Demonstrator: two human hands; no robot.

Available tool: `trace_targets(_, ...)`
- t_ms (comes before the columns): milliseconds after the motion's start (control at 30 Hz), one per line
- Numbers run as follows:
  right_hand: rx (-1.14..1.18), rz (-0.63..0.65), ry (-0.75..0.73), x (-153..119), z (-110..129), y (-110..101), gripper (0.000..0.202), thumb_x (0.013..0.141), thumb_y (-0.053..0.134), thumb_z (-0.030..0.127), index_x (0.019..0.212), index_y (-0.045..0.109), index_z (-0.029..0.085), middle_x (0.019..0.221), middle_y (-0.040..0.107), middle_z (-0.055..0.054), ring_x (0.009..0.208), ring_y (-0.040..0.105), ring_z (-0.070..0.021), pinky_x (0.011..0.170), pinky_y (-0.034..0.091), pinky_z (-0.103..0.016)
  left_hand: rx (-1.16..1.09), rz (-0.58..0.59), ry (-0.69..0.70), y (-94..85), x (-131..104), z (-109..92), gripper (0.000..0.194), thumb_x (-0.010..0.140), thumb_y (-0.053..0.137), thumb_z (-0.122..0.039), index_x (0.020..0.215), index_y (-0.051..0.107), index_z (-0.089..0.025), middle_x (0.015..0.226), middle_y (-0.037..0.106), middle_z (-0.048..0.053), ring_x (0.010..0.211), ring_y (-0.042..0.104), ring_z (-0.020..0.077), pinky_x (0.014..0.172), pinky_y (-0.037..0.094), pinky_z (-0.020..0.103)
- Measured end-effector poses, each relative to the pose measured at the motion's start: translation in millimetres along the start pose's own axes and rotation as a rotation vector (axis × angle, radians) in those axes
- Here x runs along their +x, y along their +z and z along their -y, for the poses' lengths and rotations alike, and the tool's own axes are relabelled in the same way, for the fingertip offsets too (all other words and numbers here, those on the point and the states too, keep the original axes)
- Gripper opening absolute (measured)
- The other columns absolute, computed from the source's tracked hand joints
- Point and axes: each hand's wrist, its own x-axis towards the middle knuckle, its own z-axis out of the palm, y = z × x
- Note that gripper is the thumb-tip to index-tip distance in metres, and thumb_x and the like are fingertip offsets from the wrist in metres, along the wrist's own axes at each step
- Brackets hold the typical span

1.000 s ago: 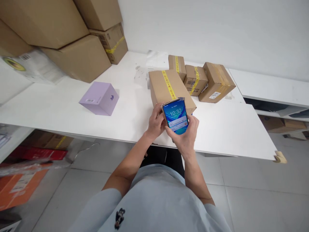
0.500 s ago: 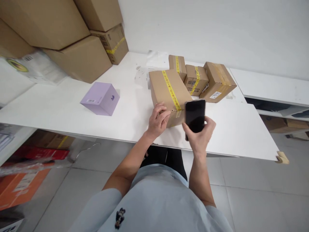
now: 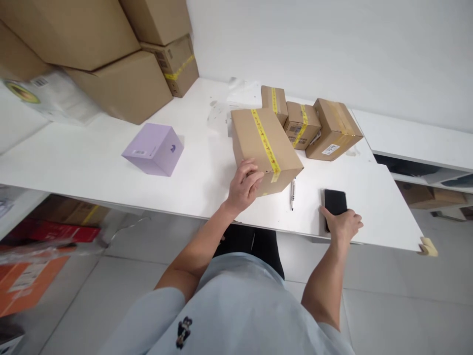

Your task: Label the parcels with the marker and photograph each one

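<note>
A taped cardboard box (image 3: 284,153) with a yellow strip along its top sits at the middle of the white table. My left hand (image 3: 244,186) rests against its near left corner, fingers curled on the edge. Farther right, my right hand (image 3: 343,226) has its thumb and fingers around the lower end of a black smartphone (image 3: 334,201), which is down at the table surface near the front edge. Between the box and the phone lies a white marker pen (image 3: 292,194). To the left stands a lilac box (image 3: 153,148), touched by neither hand.
Behind the taped box are a small carton (image 3: 274,101), another carton (image 3: 301,123) and a labelled carton (image 3: 338,130). Large cartons (image 3: 121,84) are stacked at the back left. A white table (image 3: 199,190) ends in a front edge close to my body.
My right hand has moved right and down with the smartphone, from beside the box to the table surface. The marker pen has come into view. My left hand stays on the box.
</note>
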Motion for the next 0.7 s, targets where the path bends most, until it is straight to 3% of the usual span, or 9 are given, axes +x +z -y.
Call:
trace_targets(233, -0.054, 0.089, 0.119, 22, -8, 4, 0.086, 0.068, 0.07, 0.064, 0.127, 0.056, 0.002, 0.138, 0.043, -0.034, 0.129, 0.038, -0.0485, 0.105, 0.039, -0.059, 0.046, 0.011, 0.018, -3.4, 1, 0, 0.013, 0.1, 0.048, -0.021, 0.108, 0.058, -0.024, 0.108, 0.056, 0.005, 0.124, 0.061, 0.0204, 0.108, 0.052, 0.045)
trace_targets(367, -0.051, 0.058, 0.109, 14, 2, -2, 0.082, 0.072, 0.067, 0.063, 0.128, 0.057, 0.004, 0.143, 0.038, -0.032, 0.131, 0.035, -0.0487, 0.106, 0.036, -0.06, 0.044, 0.013, 0.017, -3.1, 1, 0, 0.014, 0.1, 0.048, -0.021, 0.107, 0.059, -0.024, 0.107, 0.057, 0.005, 0.126, 0.059, 0.0195, 0.109, 0.052, 0.044)
trace_targets(467, 0.049, 0.019, -0.057, -5, 22, -4, 0.075, 0.083, 0.059, 0.055, 0.137, 0.051, 0.004, 0.144, 0.038, -0.03, 0.13, 0.039, -0.0468, 0.106, 0.037, -0.057, 0.021, -0.003, 0.015, -1.5, 0, 0, 0.014, 0.1, 0.048, -0.022, 0.108, 0.059, -0.024, 0.107, 0.056, 0.005, 0.125, 0.059, 0.0196, 0.109, 0.051, 0.044)
trace_targets(567, 0.118, 0.127, -0.265, -26, 47, 5, 0.068, 0.089, 0.052, 0.054, 0.139, 0.051, 0.007, 0.138, 0.046, -0.027, 0.124, 0.051, -0.038, 0.103, 0.041, -0.047, -0.012, 0.0, 0.004, -0.9, 0, 1, 0.015, 0.1, 0.048, -0.021, 0.109, 0.059, -0.025, 0.108, 0.056, 0.005, 0.126, 0.059, 0.0207, 0.109, 0.051, 0.046)
trace_targets(700, 0.1, 0.254, -0.341, -41, 75, 27, 0.068, 0.087, 0.057, 0.055, 0.136, 0.054, 0.007, 0.132, 0.053, -0.024, 0.111, 0.061, -0.0347, 0.094, 0.046, -0.042, 0.02, 0.019, 0.006, -3.6, 0, 0, 0.015, 0.099, 0.049, -0.02, 0.111, 0.058, -0.024, 0.109, 0.056, 0.005, 0.126, 0.059, 0.0208, 0.11, 0.05, 0.045)
